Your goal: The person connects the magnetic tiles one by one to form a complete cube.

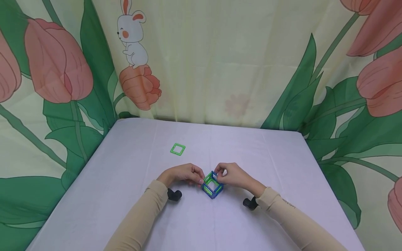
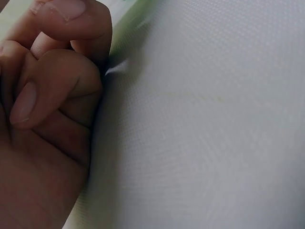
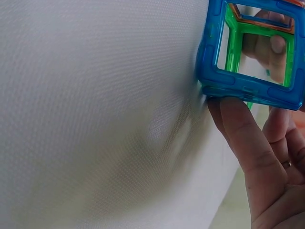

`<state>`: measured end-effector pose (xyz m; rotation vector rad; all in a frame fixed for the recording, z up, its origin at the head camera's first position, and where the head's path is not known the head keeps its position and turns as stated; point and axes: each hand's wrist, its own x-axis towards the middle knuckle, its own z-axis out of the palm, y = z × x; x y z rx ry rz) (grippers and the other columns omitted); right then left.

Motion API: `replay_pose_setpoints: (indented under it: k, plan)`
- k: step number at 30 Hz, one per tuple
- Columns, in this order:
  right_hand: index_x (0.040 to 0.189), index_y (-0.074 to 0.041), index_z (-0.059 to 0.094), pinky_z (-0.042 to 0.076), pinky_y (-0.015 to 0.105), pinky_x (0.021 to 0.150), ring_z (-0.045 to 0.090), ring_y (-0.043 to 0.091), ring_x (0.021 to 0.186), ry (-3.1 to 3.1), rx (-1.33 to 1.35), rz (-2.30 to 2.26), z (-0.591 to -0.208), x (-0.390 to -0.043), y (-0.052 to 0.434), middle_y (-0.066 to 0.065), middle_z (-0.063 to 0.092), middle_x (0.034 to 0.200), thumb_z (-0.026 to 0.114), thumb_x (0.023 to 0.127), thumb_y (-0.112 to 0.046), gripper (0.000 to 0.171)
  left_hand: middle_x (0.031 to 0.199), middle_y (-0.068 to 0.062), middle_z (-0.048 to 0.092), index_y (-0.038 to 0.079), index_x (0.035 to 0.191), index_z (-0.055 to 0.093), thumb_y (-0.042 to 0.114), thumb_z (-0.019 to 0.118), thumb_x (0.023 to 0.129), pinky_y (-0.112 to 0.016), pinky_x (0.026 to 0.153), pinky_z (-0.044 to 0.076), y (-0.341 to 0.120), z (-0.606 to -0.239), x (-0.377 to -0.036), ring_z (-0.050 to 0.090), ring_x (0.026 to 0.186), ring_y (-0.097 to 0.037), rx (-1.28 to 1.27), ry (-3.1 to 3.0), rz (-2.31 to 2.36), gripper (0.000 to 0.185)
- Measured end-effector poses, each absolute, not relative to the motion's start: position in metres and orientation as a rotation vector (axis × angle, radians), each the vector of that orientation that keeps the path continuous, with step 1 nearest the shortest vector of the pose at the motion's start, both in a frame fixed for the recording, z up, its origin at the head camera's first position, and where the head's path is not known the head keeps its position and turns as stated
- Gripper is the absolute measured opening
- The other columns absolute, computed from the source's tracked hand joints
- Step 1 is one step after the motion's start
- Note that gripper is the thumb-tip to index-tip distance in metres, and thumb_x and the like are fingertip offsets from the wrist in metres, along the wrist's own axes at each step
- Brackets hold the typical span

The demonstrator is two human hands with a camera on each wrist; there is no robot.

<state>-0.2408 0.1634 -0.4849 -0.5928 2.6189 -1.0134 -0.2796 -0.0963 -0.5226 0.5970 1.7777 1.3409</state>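
Observation:
A small cube of magnetic tiles, made of blue and green square frames, stands on the table between both hands. My left hand pinches its left corner between thumb and fingers. Opposite, my right hand grips the cube's right side near the top. The right wrist view shows a blue tile close up, fingers of the right hand against its edge, and green and orange frames behind. Only the curled fingers of the left hand appear in the left wrist view; the cube is out of sight there.
A loose green square tile lies flat on the white-covered table, beyond the left hand. Black wrist devices stick out under both sleeves. Behind the table hangs a curtain printed with tulips and a rabbit.

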Motion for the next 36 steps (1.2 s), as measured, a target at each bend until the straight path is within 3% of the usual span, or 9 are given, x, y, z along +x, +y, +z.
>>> replay_pose_setpoints:
  k: [7, 13, 17, 26, 30, 33, 36]
  plan:
    - [0.101, -0.013, 0.07, 0.048, 0.026, 0.06, 0.058, 0.012, 0.073, 2.61, -0.568, -1.013, -0.486, -0.241, 0.163, -0.004, 0.065, 0.086, 0.067, 0.083, -0.01, 0.018, 0.079, 0.003, 0.072, 0.008, 0.101, 0.073, 0.012, 0.073, 0.092, -0.023, 0.059, 0.041, -0.096, -0.523, -0.282, 0.052, 0.067, -0.009, 0.579, 1.785, 1.335, 0.01]
    - [0.101, -0.013, 0.07, 0.05, 0.026, 0.062, 0.06, 0.013, 0.076, 2.595, -0.527, -1.035, -0.488, -0.24, 0.164, -0.003, 0.065, 0.087, 0.067, 0.084, -0.009, 0.018, 0.082, -0.002, 0.074, 0.014, 0.12, 0.071, 0.038, 0.065, 0.099, -0.022, 0.057, 0.039, -0.095, -0.52, -0.288, 0.05, 0.062, -0.011, 0.527, 1.841, 1.245, 0.032]
    - [0.103, -0.012, 0.071, 0.051, 0.026, 0.062, 0.061, 0.013, 0.078, 2.591, -0.521, -1.035, -0.486, -0.239, 0.163, -0.003, 0.065, 0.088, 0.067, 0.085, -0.01, 0.018, 0.091, -0.007, 0.078, 0.01, 0.122, 0.069, 0.049, 0.055, 0.103, -0.023, 0.06, 0.039, -0.098, -0.514, -0.295, 0.052, 0.066, -0.012, 0.505, 1.896, 1.264, 0.045]
    - [0.102, -0.012, 0.071, 0.051, 0.026, 0.062, 0.06, 0.012, 0.078, 2.608, -0.513, -1.024, -0.485, -0.239, 0.164, -0.003, 0.065, 0.088, 0.066, 0.085, -0.009, 0.018, 0.109, -0.001, 0.071, 0.017, 0.116, 0.07, 0.047, 0.076, 0.091, -0.032, 0.067, 0.046, -0.112, -0.511, -0.312, 0.056, 0.083, -0.02, 0.374, 2.449, 1.416, 0.04]
    - [0.102, -0.012, 0.071, 0.05, 0.025, 0.061, 0.059, 0.013, 0.079, 2.603, -0.531, -1.038, -0.485, -0.237, 0.166, -0.003, 0.064, 0.087, 0.065, 0.085, -0.008, 0.019, 0.138, -0.007, 0.059, 0.015, 0.134, 0.062, 0.045, 0.083, 0.086, -0.043, 0.093, 0.047, -0.125, -0.514, -0.321, 0.053, 0.113, -0.028, 0.366, 2.684, 1.331, 0.06]
    - [0.103, -0.012, 0.072, 0.049, 0.023, 0.061, 0.059, 0.012, 0.078, 2.591, -0.551, -1.051, -0.485, -0.237, 0.168, -0.003, 0.064, 0.087, 0.064, 0.086, -0.008, 0.019, 0.157, -0.01, 0.045, 0.014, 0.147, 0.051, 0.04, 0.086, 0.083, -0.053, 0.112, 0.035, -0.137, -0.517, -0.327, 0.042, 0.136, -0.034, 0.384, 2.815, 1.118, 0.077]
    - [0.104, -0.011, 0.072, 0.052, 0.023, 0.063, 0.06, 0.011, 0.079, 2.564, -0.553, -1.07, -0.483, -0.238, 0.169, -0.003, 0.064, 0.088, 0.064, 0.086, -0.008, 0.019, 0.164, -0.012, 0.036, 0.013, 0.153, 0.044, 0.033, 0.085, 0.084, -0.06, 0.119, 0.025, -0.148, -0.519, -0.333, 0.032, 0.146, -0.038, 0.41, 2.858, 0.91, 0.083]
